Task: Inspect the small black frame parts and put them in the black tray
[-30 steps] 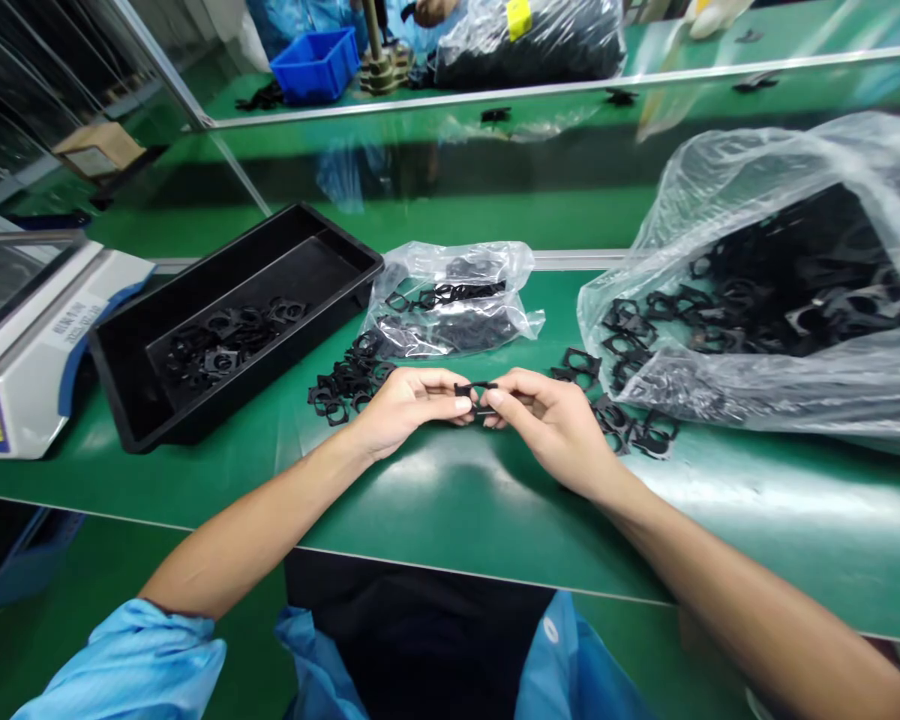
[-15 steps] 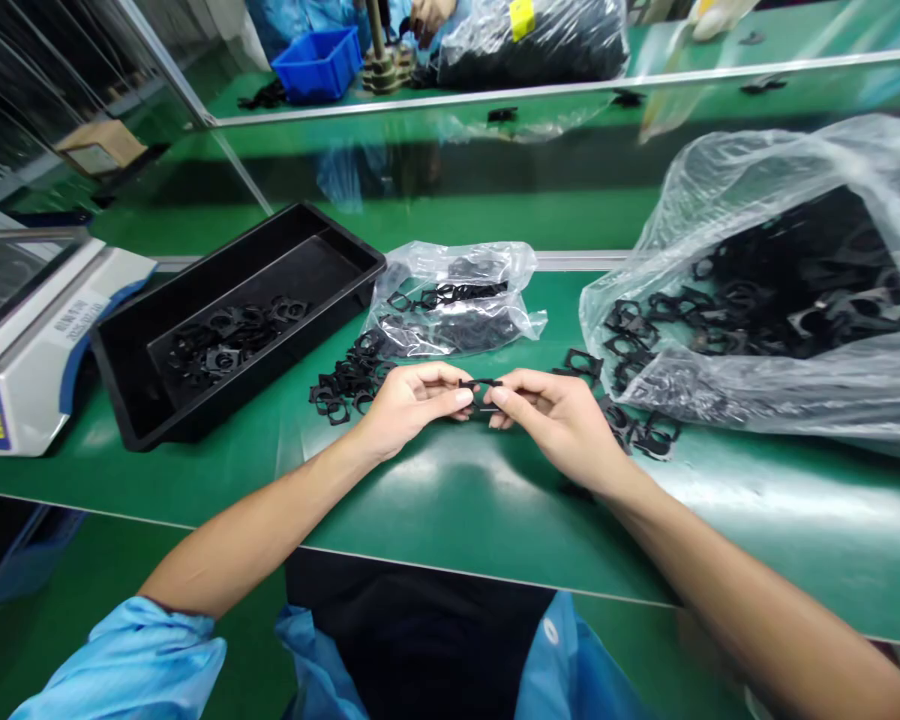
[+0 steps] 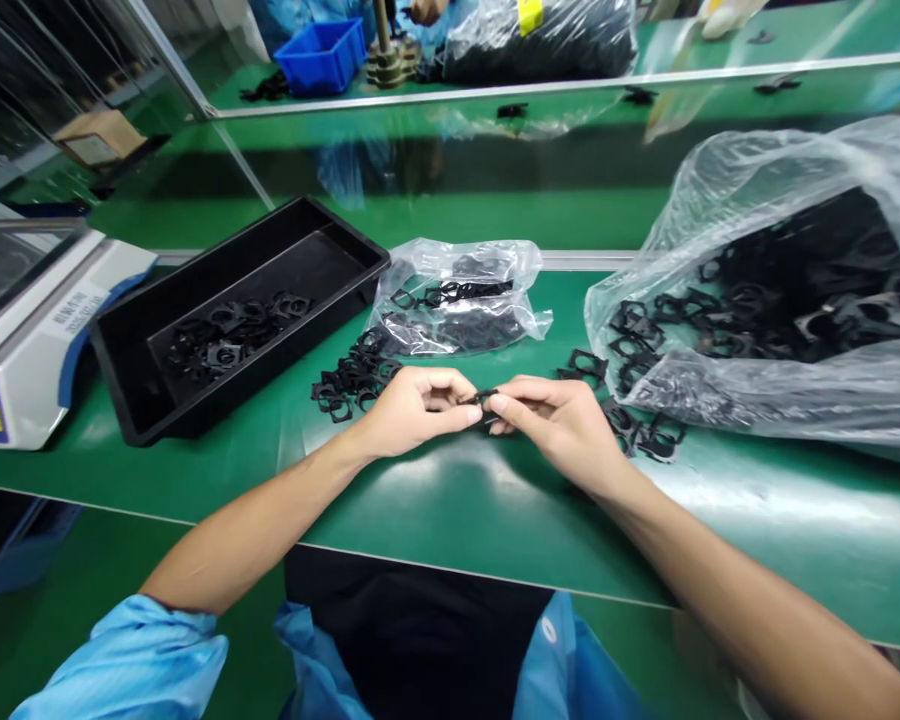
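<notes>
Over the green table [image 3: 450, 500], my left hand [image 3: 409, 410] and my right hand [image 3: 562, 425] meet fingertip to fingertip, both pinched on one small black plastic part [image 3: 484, 402]. Most of the part is hidden by the fingers. A loose heap of the same black parts [image 3: 349, 375] lies just left of my left hand. More loose parts [image 3: 630, 420] lie to the right of my right hand, spilling from a large clear bag [image 3: 780, 290].
A black tray [image 3: 157, 400] holding several parts stands at the left, beside a white weighing scale [image 3: 22, 320]. A small clear bag of parts [image 3: 457, 295] lies behind my hands. A blue bin [image 3: 322, 55] and another bag sit on the far bench.
My hands have closed in on each other, so the black part between them is now more hidden by the fingers. The view has shifted slightly.
</notes>
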### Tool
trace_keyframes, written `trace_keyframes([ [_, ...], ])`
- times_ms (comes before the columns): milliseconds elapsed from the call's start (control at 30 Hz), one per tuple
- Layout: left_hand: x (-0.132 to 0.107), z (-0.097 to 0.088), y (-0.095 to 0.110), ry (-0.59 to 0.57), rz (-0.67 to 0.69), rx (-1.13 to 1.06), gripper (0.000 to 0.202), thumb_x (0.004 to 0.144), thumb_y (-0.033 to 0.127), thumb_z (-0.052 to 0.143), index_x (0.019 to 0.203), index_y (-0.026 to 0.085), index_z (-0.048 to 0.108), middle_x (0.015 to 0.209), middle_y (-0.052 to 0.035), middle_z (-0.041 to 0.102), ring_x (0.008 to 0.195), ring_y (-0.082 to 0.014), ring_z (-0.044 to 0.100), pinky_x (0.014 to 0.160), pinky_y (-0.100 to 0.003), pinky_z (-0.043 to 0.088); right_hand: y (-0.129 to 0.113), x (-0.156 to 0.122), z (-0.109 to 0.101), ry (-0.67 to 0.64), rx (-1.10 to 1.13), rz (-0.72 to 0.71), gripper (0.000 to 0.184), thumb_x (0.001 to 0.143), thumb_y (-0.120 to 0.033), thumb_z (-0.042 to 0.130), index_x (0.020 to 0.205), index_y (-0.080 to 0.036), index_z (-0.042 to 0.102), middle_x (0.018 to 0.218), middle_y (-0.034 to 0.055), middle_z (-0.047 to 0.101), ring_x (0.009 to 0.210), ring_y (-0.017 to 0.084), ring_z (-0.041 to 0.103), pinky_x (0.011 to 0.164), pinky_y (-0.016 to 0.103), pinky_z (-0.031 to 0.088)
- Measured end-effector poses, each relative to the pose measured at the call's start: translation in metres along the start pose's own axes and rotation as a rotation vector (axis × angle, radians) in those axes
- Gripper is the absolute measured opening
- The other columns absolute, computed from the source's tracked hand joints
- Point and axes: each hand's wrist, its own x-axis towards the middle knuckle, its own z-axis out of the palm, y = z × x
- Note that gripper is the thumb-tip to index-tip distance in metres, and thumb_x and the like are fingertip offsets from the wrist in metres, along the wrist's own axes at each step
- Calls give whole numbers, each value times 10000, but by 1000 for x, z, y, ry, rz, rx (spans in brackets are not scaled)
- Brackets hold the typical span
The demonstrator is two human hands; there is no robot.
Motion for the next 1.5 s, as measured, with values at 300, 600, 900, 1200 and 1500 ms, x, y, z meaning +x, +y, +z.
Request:
trace_keyframes([
  [300,2,3,-5,65,-22,-196,332,687,383,878,738,135,664,678,14,640,613,-100,607,633,-233,499,-4,0,2,38,169,37,367,684,-530,858,707,-174,769,692,26,705,641,142,623,630,275,518],
  [600,2,-2,-4,-59,-74,-298,333,635,345,924,799,127,733,765,-24,700,689,-121,640,717,-266,521,-5,-2,0,54,53,-67,284,797,-455,789,722,-182,768,726,23,691,645,139,590,654,290,493],
  [900,3,1,-8,57,-19,-168,253,638,331,908,743,149,766,779,-22,702,755,-140,650,745,-277,525,4,-3,1,144,-188,-149,295,850,-459,723,739,-192,782,759,53,709,680,169,603,619,297,464],
  [1200,3,-1,-4,-67,-112,-313,372,694,413,885,819,132,676,788,-30,703,727,-144,679,757,-298,562,-3,0,6,49,230,61,347,650,-519,879,692,-189,779,674,19,706,620,134,606,621,273,519],
  [1500,4,-1,-4,-31,-116,-273,390,695,424,882,802,128,652,771,-24,713,648,-139,706,684,-282,590,6,2,3,24,434,244,268,635,-381,901,747,-181,762,830,31,743,692,125,630,649,265,515],
])
